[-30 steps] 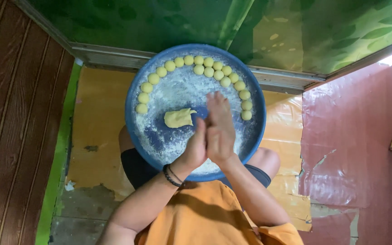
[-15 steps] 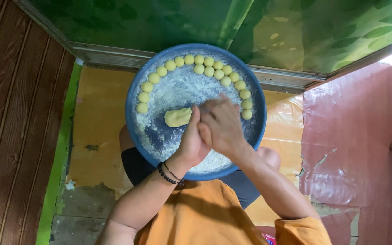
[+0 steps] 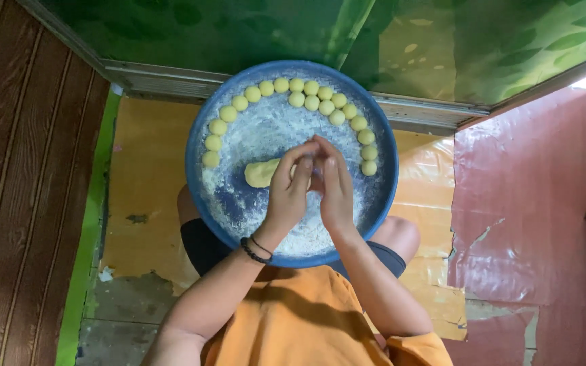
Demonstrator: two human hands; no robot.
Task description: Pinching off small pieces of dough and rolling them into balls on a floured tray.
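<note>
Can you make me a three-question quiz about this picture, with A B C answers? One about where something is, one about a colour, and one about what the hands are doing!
1. Where do the small dough balls lie?
A. Along the far rim of the tray
B. On the floor
C. In a heap at the tray's middle

2. What colour is the round tray?
A. Red
B. Blue
C. White

3. How are the left hand and right hand placed?
A. Far apart
B. Fingertips together over the tray
C. Resting on the knees

Answers: 1 A, the balls curve in an arc by the far edge. 2 B, its rim is blue under the flour. 3 B, the fingertips meet beside the dough lump.
</note>
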